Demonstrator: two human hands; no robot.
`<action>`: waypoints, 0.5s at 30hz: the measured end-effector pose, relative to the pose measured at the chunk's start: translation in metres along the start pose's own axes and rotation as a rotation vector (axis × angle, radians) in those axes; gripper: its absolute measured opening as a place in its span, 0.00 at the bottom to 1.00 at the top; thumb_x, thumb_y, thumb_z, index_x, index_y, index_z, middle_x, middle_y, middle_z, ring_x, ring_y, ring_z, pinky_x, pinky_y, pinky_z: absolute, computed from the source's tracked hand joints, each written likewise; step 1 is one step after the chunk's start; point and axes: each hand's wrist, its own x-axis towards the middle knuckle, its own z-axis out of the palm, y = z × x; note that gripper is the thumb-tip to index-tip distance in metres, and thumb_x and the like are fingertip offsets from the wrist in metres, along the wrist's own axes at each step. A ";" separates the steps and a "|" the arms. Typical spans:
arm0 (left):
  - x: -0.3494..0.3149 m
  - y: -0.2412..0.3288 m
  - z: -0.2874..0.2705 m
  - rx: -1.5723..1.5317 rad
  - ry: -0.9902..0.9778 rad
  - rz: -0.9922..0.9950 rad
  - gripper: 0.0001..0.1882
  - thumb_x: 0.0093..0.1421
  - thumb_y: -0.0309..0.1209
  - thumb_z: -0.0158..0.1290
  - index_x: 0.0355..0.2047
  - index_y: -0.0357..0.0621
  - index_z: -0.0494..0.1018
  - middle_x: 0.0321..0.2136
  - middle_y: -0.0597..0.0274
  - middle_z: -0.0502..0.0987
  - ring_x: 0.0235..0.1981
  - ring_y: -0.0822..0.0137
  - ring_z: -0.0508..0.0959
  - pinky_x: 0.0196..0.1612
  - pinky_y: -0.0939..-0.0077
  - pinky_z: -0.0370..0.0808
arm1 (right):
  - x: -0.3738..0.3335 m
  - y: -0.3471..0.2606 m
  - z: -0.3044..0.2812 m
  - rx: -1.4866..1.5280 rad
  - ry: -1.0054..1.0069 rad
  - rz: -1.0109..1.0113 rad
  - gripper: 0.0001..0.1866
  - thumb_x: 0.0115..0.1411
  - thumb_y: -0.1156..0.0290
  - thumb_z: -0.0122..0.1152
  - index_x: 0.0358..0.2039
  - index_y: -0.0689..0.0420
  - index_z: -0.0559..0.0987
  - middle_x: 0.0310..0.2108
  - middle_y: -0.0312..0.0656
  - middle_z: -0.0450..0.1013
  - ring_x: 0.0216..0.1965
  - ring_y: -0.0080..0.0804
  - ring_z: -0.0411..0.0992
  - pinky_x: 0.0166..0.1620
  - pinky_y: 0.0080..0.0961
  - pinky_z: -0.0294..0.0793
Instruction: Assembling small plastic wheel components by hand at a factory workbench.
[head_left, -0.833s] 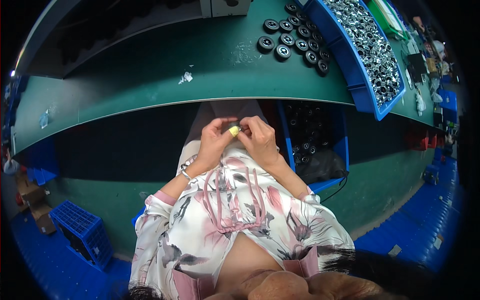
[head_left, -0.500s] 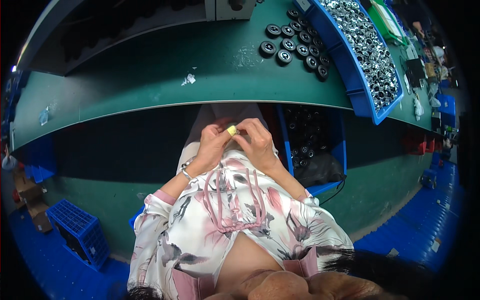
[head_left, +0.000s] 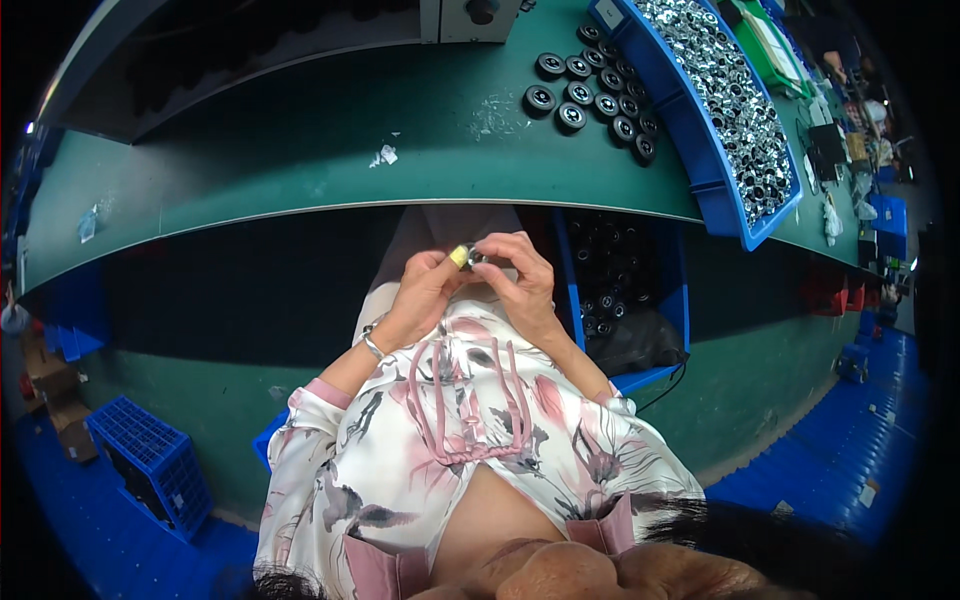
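Observation:
My left hand [head_left: 424, 290] and my right hand [head_left: 521, 283] meet above my lap, just below the bench edge. Between their fingertips is a small round black and silvery part [head_left: 476, 258], mostly covered by the fingers. Yellow wrapping [head_left: 459, 256] covers the tip of my left thumb, which presses against the part. From the other side, my right thumb and fingers pinch it. Both hands are closed on it.
Several black wheel-like discs [head_left: 571, 118] lie on the green bench [head_left: 300, 170]. Beside them a blue bin [head_left: 708, 195] full of shiny silvery rings juts past the bench edge. Another blue bin [head_left: 686, 300] with dark round parts stands below, right of my lap.
My right thumb and fingers have spread a little and shifted slightly right, so more of the small round part shows. My left hand has barely moved.

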 end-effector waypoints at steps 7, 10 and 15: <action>-0.004 0.008 0.006 -0.206 -0.125 -0.032 0.13 0.69 0.31 0.49 0.44 0.32 0.75 0.40 0.56 0.79 0.41 0.71 0.78 0.52 0.74 0.74 | 0.002 0.008 0.003 -0.174 -0.002 -0.148 0.15 0.46 0.81 0.71 0.37 0.60 0.81 0.39 0.41 0.78 0.40 0.36 0.72 0.43 0.28 0.72; -0.002 0.006 0.005 -0.210 -0.129 -0.017 0.13 0.69 0.31 0.49 0.45 0.33 0.75 0.42 0.57 0.78 0.43 0.71 0.77 0.54 0.73 0.73 | 0.003 0.006 0.005 -0.195 0.021 -0.175 0.15 0.45 0.79 0.71 0.37 0.59 0.82 0.39 0.41 0.77 0.40 0.39 0.70 0.42 0.30 0.72; -0.002 0.008 0.008 -0.169 -0.133 -0.009 0.13 0.68 0.31 0.51 0.45 0.34 0.75 0.42 0.58 0.78 0.44 0.72 0.76 0.55 0.74 0.72 | 0.003 0.006 0.003 -0.291 0.042 -0.212 0.17 0.45 0.83 0.70 0.38 0.61 0.80 0.38 0.45 0.75 0.37 0.40 0.71 0.38 0.29 0.72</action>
